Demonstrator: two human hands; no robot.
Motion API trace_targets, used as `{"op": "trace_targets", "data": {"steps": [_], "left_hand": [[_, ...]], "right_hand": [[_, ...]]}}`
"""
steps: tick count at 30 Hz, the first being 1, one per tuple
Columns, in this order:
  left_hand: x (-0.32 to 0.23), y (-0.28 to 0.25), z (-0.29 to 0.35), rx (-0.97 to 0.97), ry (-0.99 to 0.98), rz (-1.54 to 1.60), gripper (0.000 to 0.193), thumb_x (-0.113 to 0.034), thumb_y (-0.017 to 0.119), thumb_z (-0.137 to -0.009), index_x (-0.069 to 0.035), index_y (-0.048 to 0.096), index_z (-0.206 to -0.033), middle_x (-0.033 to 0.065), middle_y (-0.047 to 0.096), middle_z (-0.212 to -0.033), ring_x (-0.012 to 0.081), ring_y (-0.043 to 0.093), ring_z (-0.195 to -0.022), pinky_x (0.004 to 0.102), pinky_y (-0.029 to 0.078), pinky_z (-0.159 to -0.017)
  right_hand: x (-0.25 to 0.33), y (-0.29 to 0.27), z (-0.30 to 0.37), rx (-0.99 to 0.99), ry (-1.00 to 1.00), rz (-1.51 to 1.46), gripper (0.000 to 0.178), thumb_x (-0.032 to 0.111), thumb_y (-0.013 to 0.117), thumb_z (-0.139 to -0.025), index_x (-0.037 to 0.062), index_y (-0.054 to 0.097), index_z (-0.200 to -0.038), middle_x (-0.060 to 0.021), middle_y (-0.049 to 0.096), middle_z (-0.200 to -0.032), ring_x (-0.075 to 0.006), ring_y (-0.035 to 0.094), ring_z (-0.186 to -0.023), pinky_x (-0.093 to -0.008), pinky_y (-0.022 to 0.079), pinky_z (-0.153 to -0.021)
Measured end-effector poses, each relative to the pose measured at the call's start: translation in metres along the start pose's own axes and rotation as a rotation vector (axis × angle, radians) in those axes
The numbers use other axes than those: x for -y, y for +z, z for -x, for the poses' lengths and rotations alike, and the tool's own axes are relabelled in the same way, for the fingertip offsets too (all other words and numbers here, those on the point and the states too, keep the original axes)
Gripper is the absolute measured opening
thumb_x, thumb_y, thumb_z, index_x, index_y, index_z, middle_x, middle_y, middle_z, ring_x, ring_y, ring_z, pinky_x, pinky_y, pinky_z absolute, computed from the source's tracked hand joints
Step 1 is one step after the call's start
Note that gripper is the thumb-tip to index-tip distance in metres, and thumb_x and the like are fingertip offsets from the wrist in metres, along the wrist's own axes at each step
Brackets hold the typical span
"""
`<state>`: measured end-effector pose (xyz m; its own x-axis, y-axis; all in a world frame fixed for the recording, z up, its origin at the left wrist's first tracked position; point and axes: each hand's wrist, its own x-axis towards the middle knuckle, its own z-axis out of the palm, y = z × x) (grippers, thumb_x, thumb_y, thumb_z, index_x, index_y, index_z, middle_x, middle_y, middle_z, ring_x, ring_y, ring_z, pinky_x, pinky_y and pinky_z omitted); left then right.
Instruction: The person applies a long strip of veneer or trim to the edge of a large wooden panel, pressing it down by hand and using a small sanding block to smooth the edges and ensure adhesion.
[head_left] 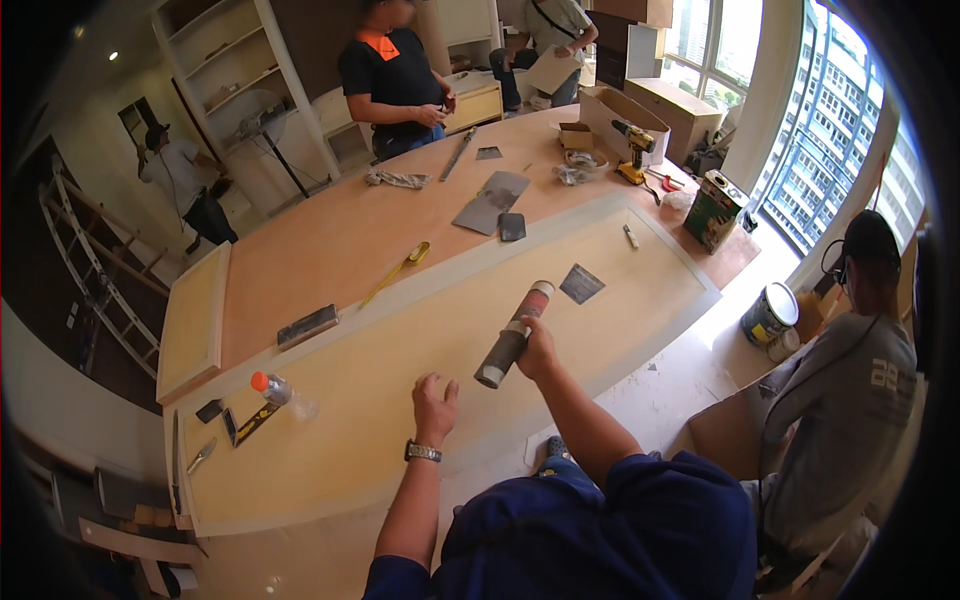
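Observation:
My right hand is wrapped round a dark grey tube with a red band and a whitish end, held tilted above a pale yellow door-like panel with a white border. My left hand, a metal watch on its wrist, hovers over the panel's near edge, fingers apart and holding nothing. A small dark grey sheet lies on the panel just beyond the tube. Farther right is a small white tube. To the left, a dark rectangular block rests by the panel's far border.
At the left lie a bottle with an orange cap, a try square and a flat-bladed tool. A tape measure, grey sheets and a yellow drill sit farther back. A person crouches at right; others stand beyond.

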<state>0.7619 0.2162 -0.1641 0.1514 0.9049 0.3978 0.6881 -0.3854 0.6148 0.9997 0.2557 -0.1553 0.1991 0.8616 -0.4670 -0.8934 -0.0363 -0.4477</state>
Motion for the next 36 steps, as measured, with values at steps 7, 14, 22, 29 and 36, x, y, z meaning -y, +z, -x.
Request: {"op": "trace_targets", "data": {"steps": [7,14,22,29,36], "left_hand": [[0.059,-0.009,0.029,0.399,-0.226,-0.462,0.068,-0.047,0.059,-0.088,-0.006,0.044,-0.14,0.0212,0.034,-0.15,0.038,0.025,-0.141,0.0571,0.023,-0.112],[0.07,-0.005,0.047,0.391,-0.237,-0.438,0.074,-0.054,0.048,-0.091,-0.012,0.032,-0.15,0.0185,0.02,-0.159,0.0364,0.013,-0.147,0.0574,0.009,-0.116],[0.067,-0.011,0.045,0.421,-0.246,-0.444,0.075,-0.056,0.046,-0.093,-0.009,0.031,-0.149,0.0203,0.019,-0.158,0.0382,0.013,-0.147,0.0567,0.01,-0.116],[0.07,-0.008,0.046,0.398,-0.223,-0.428,0.077,-0.057,0.047,-0.092,-0.009,0.03,-0.15,0.0203,0.019,-0.158,0.039,0.013,-0.147,0.0569,0.01,-0.116],[0.072,-0.006,0.042,0.45,-0.243,-0.437,0.079,-0.057,0.048,-0.091,-0.01,0.028,-0.151,0.0199,0.017,-0.159,0.0379,0.01,-0.147,0.0573,0.009,-0.116]], "right_hand": [[0.053,-0.036,0.033,0.073,-0.303,0.688,0.045,0.026,0.065,-0.089,0.0024,0.049,-0.123,-0.0062,0.057,-0.097,-0.0171,0.057,-0.083,-0.0342,0.049,-0.073],[0.069,-0.026,0.078,-0.029,-0.613,1.702,0.061,0.017,0.076,-0.076,0.0032,0.052,-0.129,-0.0171,0.06,-0.118,-0.0287,0.059,-0.109,-0.0389,0.048,-0.091],[0.021,-0.032,0.07,0.536,-0.76,2.196,0.061,0.007,0.069,-0.074,0.0185,0.055,-0.132,-0.0077,0.057,-0.13,-0.0326,0.052,-0.119,-0.0487,0.035,-0.102],[-0.003,-0.042,0.051,0.587,-0.604,2.295,0.062,0.008,0.056,-0.081,0.0243,0.049,-0.14,-0.0044,0.053,-0.138,-0.0284,0.045,-0.131,-0.0527,0.021,-0.114],[-0.004,-0.046,0.047,0.609,-0.612,2.272,0.065,0.008,0.062,-0.077,0.0257,0.051,-0.138,-0.0041,0.055,-0.135,-0.0288,0.047,-0.128,-0.0525,0.026,-0.109]]}}
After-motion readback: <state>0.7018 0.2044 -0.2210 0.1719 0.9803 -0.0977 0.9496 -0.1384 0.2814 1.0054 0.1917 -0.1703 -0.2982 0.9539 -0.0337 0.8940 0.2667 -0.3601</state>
